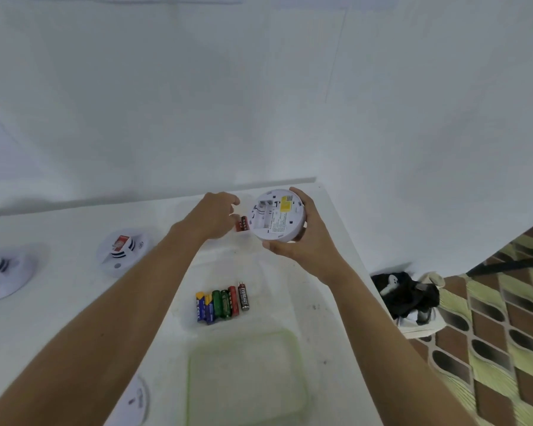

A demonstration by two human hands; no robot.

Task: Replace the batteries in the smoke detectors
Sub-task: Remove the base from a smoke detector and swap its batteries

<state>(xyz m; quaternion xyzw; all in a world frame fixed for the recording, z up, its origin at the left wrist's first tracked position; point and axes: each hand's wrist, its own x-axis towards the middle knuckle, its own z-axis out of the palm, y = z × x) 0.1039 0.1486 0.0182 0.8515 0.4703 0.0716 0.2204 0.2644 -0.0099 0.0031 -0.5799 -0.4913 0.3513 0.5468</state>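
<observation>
Holding: right hand (302,238) grips smoke detector (279,215) above table (74,302), back upward;
Left hand (211,216): curled fingers pinch red batteries (242,223), half hidden, just beside detector;
Far-left detector (0,275): cut off by frame edge

White wall (259,87) across the far side, faint vertical seam at right, white table (74,222) against the wall, scuffed top, brown-and-green patterned floor (490,348) at right, pale bag (425,327) with dark contents on floor beside table, even diffuse light
</observation>
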